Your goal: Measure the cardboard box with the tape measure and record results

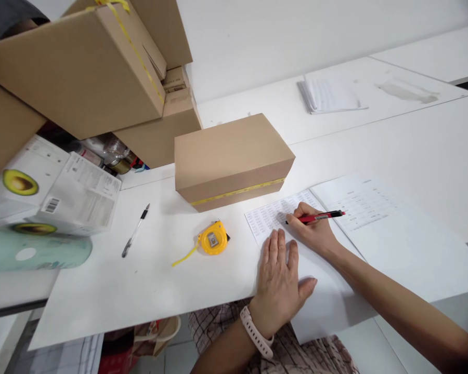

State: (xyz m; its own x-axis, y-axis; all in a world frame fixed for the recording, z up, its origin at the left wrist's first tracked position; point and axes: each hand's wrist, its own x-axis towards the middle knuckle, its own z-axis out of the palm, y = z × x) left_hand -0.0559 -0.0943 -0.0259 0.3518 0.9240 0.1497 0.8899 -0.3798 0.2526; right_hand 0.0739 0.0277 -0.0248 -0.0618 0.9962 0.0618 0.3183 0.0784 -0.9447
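Observation:
My right hand (311, 228) grips a red and black pen (322, 216), its tip down near the printed sheet (271, 213) with rows of small text. Flat on the lower part of that paper lies my left hand (278, 275), fingers stretched out and thumb apart; a pale watch band circles its wrist. To the left of the hands sits a yellow tape measure (213, 239) with a short bit of tape pulled out. Behind it stands a closed brown cardboard box (232, 156) with a yellow measuring tape strip along its front.
A clear pen with a black cap end (136, 229) lies further left. Large cardboard boxes (78, 67), white avocado-printed boxes (81, 192) and a mint-green roll-shaped item (42, 249) crowd the left side. Another stack of papers (329, 94) rests near the wall.

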